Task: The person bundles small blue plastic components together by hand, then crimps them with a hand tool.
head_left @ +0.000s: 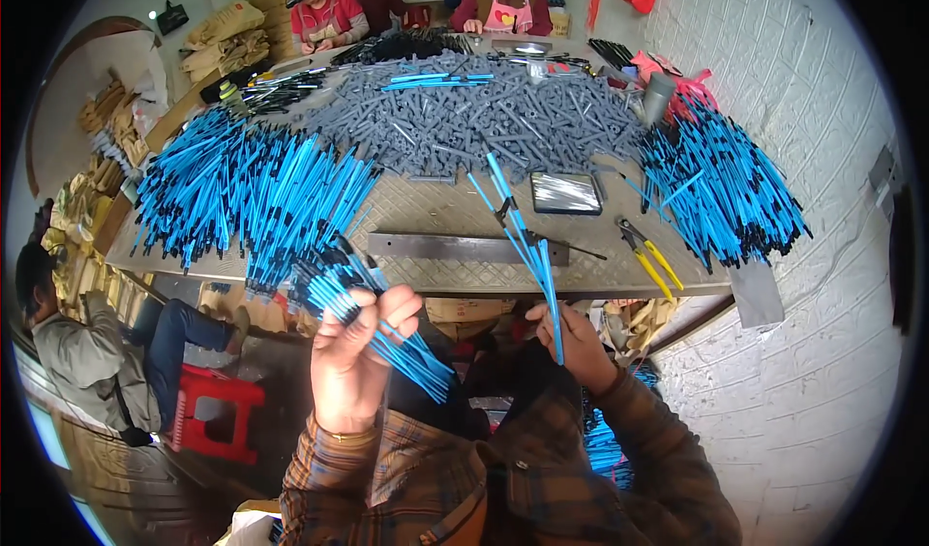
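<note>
My left hand (350,377) is closed around a bundle of thin blue rods with black ends (418,364), held in front of the table edge. A few longer blue rods with black joints (523,231) rise from my right hand (581,350), whose fingers are closed on their lower part. They slant up to the left over the table. Behind my left hand, a big heap of similar blue rods (300,193) covers the left of the table. Between the hands and the far heap lies a flat metal bar (435,248).
Grey tubular parts (464,110) form a wide pile mid-table. A tray of thin silvery pins (566,194) and yellow-handled pliers (648,257) lie to the right, before another blue rod heap (726,188). People sit across the table; one person (92,352) sits at the left near a red stool (218,410).
</note>
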A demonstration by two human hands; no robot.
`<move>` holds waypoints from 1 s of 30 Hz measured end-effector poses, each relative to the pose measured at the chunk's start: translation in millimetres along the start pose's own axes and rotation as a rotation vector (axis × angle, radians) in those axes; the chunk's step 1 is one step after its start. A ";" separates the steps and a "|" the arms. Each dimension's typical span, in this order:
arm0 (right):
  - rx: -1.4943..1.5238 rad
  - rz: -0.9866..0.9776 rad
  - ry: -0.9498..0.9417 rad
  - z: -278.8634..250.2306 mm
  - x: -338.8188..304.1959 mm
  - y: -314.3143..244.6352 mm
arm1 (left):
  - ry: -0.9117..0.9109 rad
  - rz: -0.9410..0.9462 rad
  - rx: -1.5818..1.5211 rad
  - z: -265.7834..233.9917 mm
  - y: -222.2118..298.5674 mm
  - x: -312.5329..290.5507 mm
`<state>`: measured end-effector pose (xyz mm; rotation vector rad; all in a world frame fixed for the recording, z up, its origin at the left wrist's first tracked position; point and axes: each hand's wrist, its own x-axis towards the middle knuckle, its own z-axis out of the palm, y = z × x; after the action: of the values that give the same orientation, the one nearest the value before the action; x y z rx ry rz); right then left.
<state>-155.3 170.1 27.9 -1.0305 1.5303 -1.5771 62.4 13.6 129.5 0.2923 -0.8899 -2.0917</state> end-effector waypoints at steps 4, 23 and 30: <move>0.070 0.073 -0.165 13.7 -15.0 -0.3 | 0.071 -0.018 0.065 0.5 -7.7 -0.2; 0.401 0.409 -0.303 47.9 -42.1 -7.7 | -0.013 -0.041 0.019 4.8 -29.0 1.0; 0.439 0.455 -0.350 52.4 -37.7 4.6 | 0.077 0.016 -0.008 -9.1 -47.2 8.0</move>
<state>-91.9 180.5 19.9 -0.6125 1.0238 -1.2506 33.3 22.4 91.4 0.3582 -0.8352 -2.0545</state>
